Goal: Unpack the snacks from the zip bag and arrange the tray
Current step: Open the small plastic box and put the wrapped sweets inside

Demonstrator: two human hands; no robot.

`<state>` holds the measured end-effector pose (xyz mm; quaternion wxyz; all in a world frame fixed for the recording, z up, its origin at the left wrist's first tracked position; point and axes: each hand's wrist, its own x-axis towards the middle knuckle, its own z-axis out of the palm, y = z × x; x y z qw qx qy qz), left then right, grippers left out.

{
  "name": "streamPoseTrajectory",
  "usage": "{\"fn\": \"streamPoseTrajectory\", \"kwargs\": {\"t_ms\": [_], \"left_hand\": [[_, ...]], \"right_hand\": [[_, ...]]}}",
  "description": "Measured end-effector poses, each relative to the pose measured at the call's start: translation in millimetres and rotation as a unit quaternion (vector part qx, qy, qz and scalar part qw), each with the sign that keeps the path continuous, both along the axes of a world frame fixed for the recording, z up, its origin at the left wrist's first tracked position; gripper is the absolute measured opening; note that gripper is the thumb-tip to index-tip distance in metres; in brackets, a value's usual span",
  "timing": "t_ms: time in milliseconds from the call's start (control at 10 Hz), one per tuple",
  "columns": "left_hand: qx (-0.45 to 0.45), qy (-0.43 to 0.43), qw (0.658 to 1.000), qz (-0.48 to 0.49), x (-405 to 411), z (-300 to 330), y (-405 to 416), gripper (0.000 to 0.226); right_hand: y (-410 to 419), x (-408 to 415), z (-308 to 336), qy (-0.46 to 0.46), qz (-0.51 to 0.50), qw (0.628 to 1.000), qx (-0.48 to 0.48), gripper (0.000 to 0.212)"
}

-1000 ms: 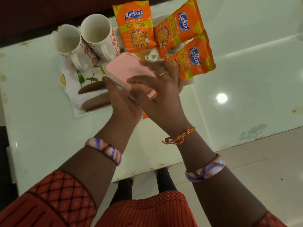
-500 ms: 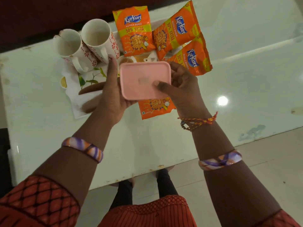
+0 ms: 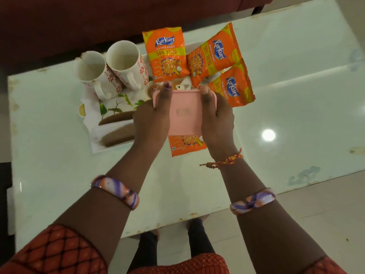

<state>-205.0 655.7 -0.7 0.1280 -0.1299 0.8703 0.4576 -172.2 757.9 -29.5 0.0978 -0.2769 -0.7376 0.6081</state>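
White glossy table [image 3: 276, 107] fronts a maroon sofa [image 3: 79, 20].

White glossy table [image 3: 276, 119]: tray [image 3: 94, 143] with mugs [image 3: 110, 74], orange snack packet [image 3: 186, 146], possibly overlapping tray.

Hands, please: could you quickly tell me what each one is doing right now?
Left hand: grips the pink box by its left side.
Right hand: grips its right side.

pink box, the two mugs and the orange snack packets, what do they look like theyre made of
Pink box: probably plastic, matte; uniform colour, rounded moulded corners.
Mugs: likely glazed ceramic; thick white walls, printed red flowers, and one rim looks chipped.
Snack packets: thin glossy printed film; crimped ends, light glare on the wrinkles.
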Motion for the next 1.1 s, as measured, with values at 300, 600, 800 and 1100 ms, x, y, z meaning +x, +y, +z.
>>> {"fn": "streamPoseTrajectory", "kwargs": {"t_ms": [300, 600, 800, 1100], "left_hand": [[0.044, -0.108, 0.991, 0.059, -55.0, -19.5, -3.0, 0.066], [0.062, -0.133, 0.984, -0.104, -76.3, -43.0, -19.7, 0.051], [0.021, -0.145, 0.972, -0.181, -83.8, -42.2, -19.2, 0.05], [-0.183, -0.066, 0.939, -0.285, -61.5, -32.8, -21.5, 0.05]], "right_hand": [[21.9, -50.9, 14.2, -0.138, 0.152, 0.974, -0.101, 0.037], [9.9, -86.2, -27.0, -0.164, 0.02, 0.985, -0.038, 0.024], [8.3, -76.9, -25.8, -0.133, 0.109, 0.981, 0.087, 0.042], [-3.6, -42.8, -27.9, -0.128, 0.164, 0.962, 0.174, 0.055]]}}
